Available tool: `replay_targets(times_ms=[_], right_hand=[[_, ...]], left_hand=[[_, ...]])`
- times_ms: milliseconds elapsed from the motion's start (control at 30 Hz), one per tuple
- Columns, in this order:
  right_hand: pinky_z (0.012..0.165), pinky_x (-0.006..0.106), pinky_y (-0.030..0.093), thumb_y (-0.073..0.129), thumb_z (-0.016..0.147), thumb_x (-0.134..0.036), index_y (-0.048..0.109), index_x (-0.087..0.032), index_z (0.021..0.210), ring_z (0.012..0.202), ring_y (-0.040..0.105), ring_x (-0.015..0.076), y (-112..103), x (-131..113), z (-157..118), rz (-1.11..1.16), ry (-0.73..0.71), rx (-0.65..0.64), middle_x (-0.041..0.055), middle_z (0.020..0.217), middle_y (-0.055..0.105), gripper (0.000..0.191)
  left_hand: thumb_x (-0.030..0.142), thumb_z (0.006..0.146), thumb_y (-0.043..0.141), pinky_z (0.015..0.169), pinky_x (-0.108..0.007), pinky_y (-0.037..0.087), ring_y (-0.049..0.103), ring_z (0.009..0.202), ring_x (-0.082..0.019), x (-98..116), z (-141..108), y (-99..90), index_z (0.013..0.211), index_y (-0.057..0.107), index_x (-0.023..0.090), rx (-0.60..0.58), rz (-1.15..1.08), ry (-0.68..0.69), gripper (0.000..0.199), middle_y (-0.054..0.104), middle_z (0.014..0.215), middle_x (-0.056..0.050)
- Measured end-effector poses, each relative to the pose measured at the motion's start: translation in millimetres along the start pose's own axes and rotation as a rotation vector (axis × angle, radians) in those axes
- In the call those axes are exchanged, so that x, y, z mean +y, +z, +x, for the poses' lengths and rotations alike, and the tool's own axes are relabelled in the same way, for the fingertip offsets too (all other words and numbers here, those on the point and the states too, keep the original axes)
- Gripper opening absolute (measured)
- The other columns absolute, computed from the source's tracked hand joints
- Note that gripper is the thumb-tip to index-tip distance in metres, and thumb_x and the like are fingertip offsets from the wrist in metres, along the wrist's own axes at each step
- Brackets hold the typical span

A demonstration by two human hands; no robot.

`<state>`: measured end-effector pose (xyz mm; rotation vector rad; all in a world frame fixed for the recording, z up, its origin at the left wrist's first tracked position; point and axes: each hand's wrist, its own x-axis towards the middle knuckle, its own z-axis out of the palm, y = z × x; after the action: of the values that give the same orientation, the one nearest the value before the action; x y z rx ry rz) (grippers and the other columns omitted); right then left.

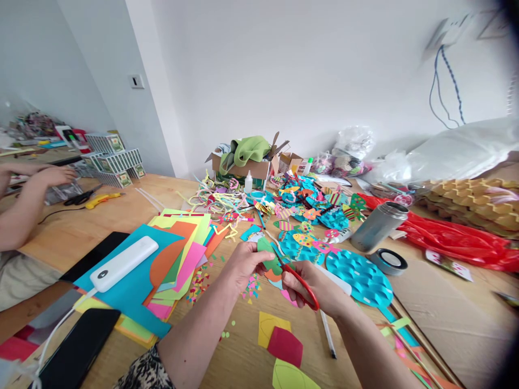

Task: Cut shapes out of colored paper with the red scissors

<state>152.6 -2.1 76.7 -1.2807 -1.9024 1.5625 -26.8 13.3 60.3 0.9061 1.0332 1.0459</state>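
Observation:
In my left hand [246, 263] a piece of green paper [265, 251] is pinched between thumb and fingers. My right hand [305, 286] grips red-handled scissors [302, 283], whose blades meet the green paper's right edge. Just below the hands lie a yellow paper piece [267, 324], a dark red one [286, 346] and a lime one [292, 375]. Small paper confetti [198, 286] is scattered left of my left hand. Beyond the hands, colourful paper fish [304, 239] rest near a blue scalloped paper disc [360, 275].
A stack of coloured paper [194, 254] carries a white power bank [124, 263], with a black phone [79, 351] in front. To the right stand a steel bottle [379, 224] and its lid [388, 262]. Another person's hand [57, 175] works at far left, near yellow-handled cutters [103, 200].

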Motion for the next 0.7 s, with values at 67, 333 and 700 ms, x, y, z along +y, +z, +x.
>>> replay_targets(times_ms=[67,333,700], right_hand=[[0.036,0.018,0.029,0.059,0.066,-0.083,0.049,-0.019,0.062,0.038,0.046,0.0083,0.2,-0.2,-0.2,0.002,0.000,0.004,-0.0012,0.048,0.054,0.065],[0.039,0.019,0.032,0.057,0.066,-0.084,0.050,-0.018,0.064,0.043,0.050,0.0094,1.5,2.7,2.0,0.026,-0.008,-0.008,-0.0003,0.053,0.056,0.067],[0.040,0.020,0.033,0.061,0.066,-0.081,0.051,-0.018,0.066,0.045,0.052,0.0100,1.4,4.7,2.6,0.044,-0.010,-0.016,-0.0003,0.056,0.057,0.064]], left_hand=[[0.032,0.055,0.081,0.049,-0.023,0.035,0.050,0.049,-0.009,0.3,-0.5,0.0,0.062,0.067,0.014,0.001,-0.012,-0.001,0.024,0.061,0.056,-0.001],[0.033,0.056,0.079,0.050,-0.023,0.035,0.051,0.050,-0.010,0.1,0.3,1.4,0.065,0.068,0.014,0.014,-0.003,-0.016,0.024,0.061,0.056,-0.001],[0.035,0.054,0.079,0.050,-0.023,0.035,0.050,0.049,-0.010,1.3,-0.3,2.9,0.064,0.068,0.014,0.006,0.012,-0.030,0.026,0.060,0.055,-0.001]])
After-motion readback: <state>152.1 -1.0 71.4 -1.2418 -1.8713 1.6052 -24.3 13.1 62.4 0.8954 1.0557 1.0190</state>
